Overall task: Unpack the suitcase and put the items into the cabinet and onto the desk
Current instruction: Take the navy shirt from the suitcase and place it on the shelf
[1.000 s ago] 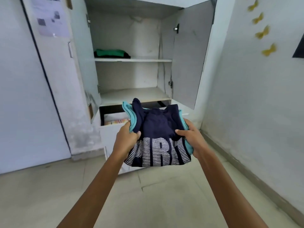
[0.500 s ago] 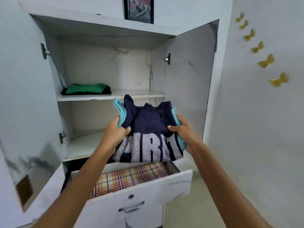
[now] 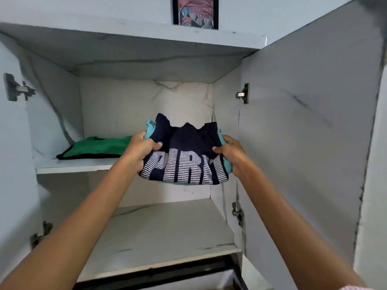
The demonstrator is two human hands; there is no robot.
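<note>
Left hand (image 3: 142, 152) and right hand (image 3: 232, 154) both grip a folded stack of clothes held up in front of the open cabinet (image 3: 125, 105), as I watch through the head camera. Each hand clasps one side of the stack, thumb on top and fingers curled underneath. A navy shirt (image 3: 188, 147) with white striped lettering lies uppermost. A teal garment (image 3: 150, 127) sits beneath it, showing at both hands and along the lower edge.

The stack hangs between the hands at about the height of the upper shelf (image 3: 73, 165), toward that shelf's right half. I cannot tell whether its far edge touches the shelf, since the cloth hides the board there.

Just left of my left hand and a little beyond it, a green garment (image 3: 98, 146) with a dark border lies flat on the same shelf. Below both forearms runs the lower shelf (image 3: 167, 231), pale with grey veining.

To the right of my right hand the cabinet's right door (image 3: 303, 122) stands swung open, with metal hinges along its inner edge. Above the hands, on top of the cabinet, stands a dark-framed picture (image 3: 195, 12) against the wall, its upper part cut off by the frame
</note>
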